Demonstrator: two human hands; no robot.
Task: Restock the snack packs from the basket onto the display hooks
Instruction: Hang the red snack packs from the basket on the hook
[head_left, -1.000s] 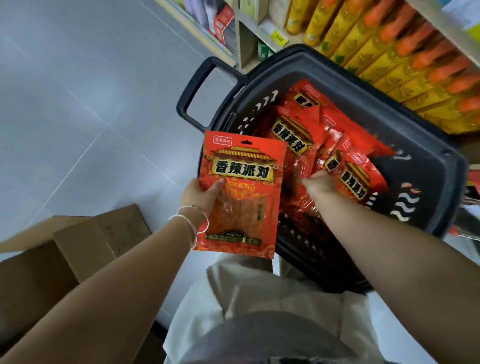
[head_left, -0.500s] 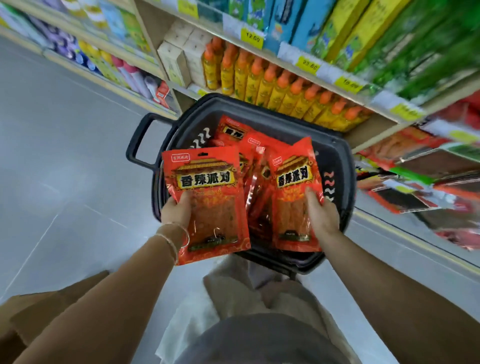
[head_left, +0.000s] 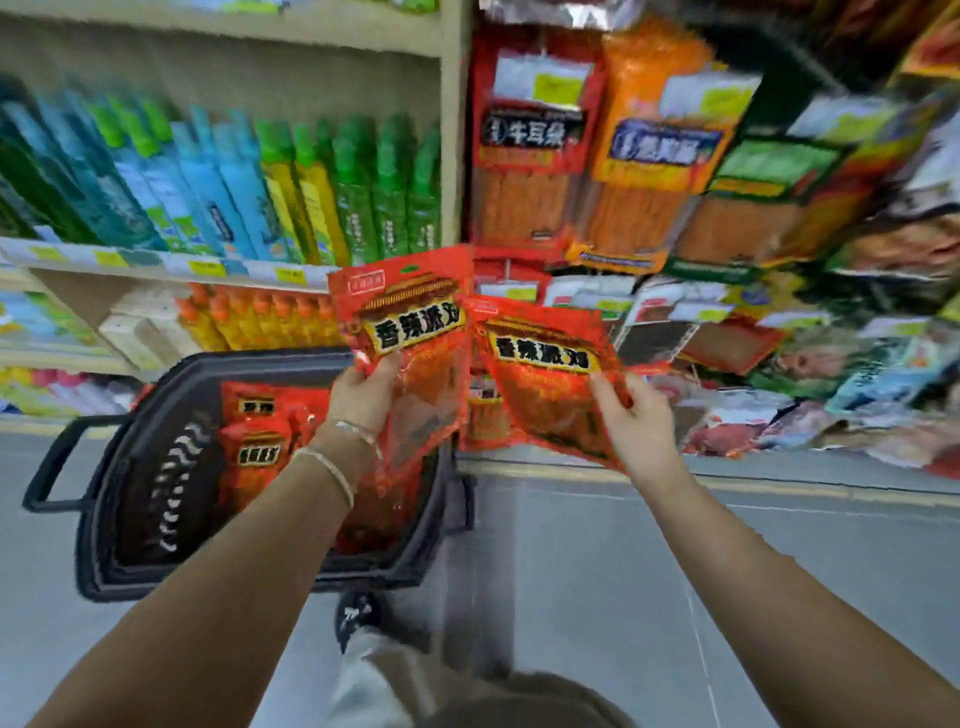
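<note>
- We see the left hand (head_left: 363, 395) raised in front of the shelving. Its thumb lies on the front of a red snack pack (head_left: 410, 332) and its fingers curl behind, gripping the pack near its left edge.
- That pack stands nearly upright, with its lower half over the right side of the basket (head_left: 104, 519).
- The right hand (head_left: 636, 426) pinches a second red pack (head_left: 545, 374) at its lower right edge. This pack slants, and its upper left corner meets the first pack (touching or overlapping, the blur keeps us from telling which).
- The black basket sits on the grey floor (head_left: 597, 571) at lower left with its handle to the left. More packs in the basket (head_left: 265, 441) lie in its middle.
- Behind both held packs we see hanging snack packs (head_left: 524, 156) in red and orange with price tags. The hooks are too blurred for us to make out.
- To the left, blue and green bottles (head_left: 249, 187) stand on a shelf.
- Two thin bracelets (head_left: 332, 467) circle the left wrist.
</note>
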